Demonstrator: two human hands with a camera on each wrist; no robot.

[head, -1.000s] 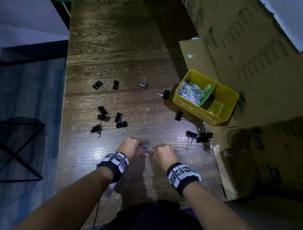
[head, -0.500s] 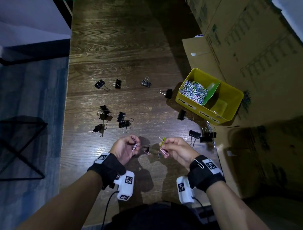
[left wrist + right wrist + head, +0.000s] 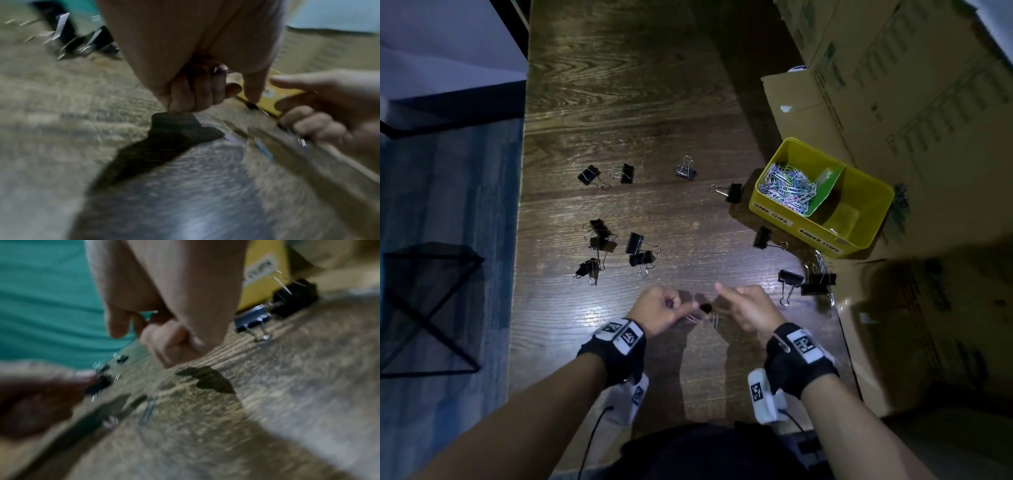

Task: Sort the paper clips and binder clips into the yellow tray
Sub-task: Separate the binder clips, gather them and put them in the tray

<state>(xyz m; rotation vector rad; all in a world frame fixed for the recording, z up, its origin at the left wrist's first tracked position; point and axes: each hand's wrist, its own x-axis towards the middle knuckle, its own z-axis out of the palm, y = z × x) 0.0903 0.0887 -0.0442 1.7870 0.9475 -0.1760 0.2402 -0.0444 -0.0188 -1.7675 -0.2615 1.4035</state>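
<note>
- Left hand (image 3: 659, 310): bare; forearm bare, no sleeve.
- Left wrist band (image 3: 616, 346): black, carrying white panels printed with black square markers.
- Left wrist camera (image 3: 631, 397): white housing with marker, black cable (image 3: 590, 442) trailing toward 6 o'clock.
- Right hand (image 3: 748, 306): bare.
- Right wrist band (image 3: 799, 356): black, white marker panels.
- Right wrist camera (image 3: 765, 395): white, marker-printed.

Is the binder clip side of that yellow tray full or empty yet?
Nearly empty. In the head view the yellow tray shows mostly bare floor in its binder clip side, while black binder clips lie on the table.
</note>
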